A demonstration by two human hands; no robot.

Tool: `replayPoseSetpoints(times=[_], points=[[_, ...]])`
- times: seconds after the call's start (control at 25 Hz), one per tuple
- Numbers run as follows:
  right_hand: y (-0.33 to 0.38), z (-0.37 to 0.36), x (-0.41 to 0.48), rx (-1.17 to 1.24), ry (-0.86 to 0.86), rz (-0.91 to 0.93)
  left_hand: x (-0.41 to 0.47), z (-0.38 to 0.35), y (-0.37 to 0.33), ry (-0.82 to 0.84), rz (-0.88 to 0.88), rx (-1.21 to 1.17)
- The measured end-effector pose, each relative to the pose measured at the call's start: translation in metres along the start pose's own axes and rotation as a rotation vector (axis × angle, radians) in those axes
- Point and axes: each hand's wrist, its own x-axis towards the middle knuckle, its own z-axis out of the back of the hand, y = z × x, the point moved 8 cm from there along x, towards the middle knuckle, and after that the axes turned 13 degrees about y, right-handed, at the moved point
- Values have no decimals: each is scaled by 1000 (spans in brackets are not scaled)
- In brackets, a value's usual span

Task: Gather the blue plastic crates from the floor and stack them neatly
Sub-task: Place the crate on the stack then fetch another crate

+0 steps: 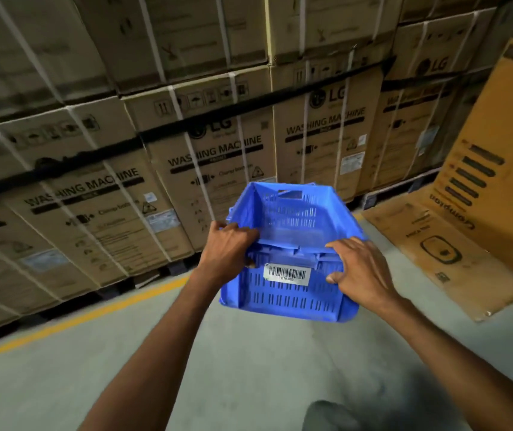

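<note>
Both hands, left hand [228,244] and right hand [361,269], clamp the blue crate's [286,293] near rim only; the tilted load risks slipping to the floor [217,353].

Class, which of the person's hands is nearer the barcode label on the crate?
Right. The right hand nearly touches the barcode label; the left hand grips the crate further away.

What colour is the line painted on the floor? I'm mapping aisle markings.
Yellow: the floor line runs along the base of the stacked boxes, in the head view.
</note>
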Motion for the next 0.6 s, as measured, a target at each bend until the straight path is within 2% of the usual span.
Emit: replayPoseSetpoints(times=[0.24, 0.48, 0.6], points=[[-7, -56, 123, 7, -97, -116, 138, -48, 80, -61, -51, 23], [-10, -87, 224, -17, -129, -268, 257, -76, 138, -10, -163, -77], [1, -96, 258, -71, -176, -329, 305, -83, 164, -16, -254, -54]])
